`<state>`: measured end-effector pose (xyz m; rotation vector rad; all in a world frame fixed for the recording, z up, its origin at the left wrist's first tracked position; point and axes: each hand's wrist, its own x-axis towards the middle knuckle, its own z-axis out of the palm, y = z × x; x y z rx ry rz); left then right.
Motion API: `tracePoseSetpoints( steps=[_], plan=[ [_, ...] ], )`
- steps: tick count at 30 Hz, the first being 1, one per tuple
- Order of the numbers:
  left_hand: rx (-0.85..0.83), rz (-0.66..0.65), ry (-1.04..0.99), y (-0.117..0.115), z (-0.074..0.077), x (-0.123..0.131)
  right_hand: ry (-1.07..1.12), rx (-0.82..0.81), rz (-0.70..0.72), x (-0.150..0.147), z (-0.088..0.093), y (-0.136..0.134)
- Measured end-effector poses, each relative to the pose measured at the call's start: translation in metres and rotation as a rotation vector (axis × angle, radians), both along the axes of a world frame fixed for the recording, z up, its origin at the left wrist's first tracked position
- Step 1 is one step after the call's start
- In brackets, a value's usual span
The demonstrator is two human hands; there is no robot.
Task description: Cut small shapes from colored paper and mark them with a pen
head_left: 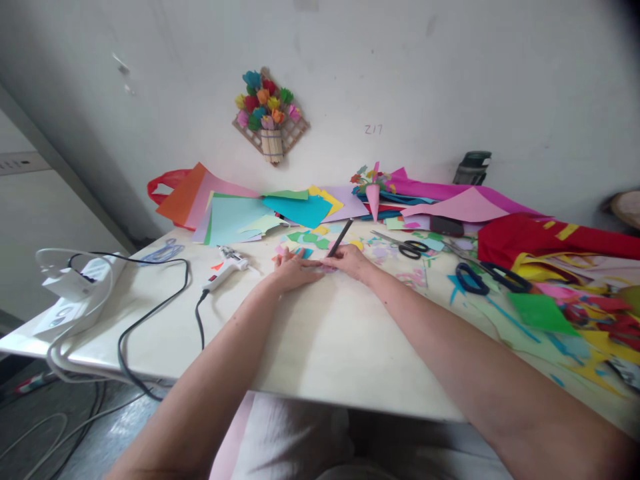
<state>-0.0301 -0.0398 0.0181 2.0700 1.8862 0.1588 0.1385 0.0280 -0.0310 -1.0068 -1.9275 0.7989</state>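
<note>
My right hand grips a dark pen, tilted with its upper end pointing away and to the right. The pen's lower tip is hidden by the fingers. Beside it, my left hand lies on the table with its fingers stretched out towards the right hand. A small pinkish-purple piece of paper shows between the two hands, partly covered. Just beyond the hands lie cut green paper shapes and a yellow paper circle.
A white hot glue gun and its black cable lie left, near a white power strip. Scissors and larger scissors lie right, among paper scraps. Coloured sheets and a pink paper cone with flowers are along the wall.
</note>
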Motion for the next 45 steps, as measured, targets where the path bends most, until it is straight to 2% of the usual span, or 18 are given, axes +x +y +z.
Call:
tracePoseSetpoints(
  steps=[45],
  plan=[
    [0.022, -0.004, 0.015, -0.001, 0.0, 0.0, 0.023, -0.084, 0.049, 0.003, 0.014, -0.013]
  ],
)
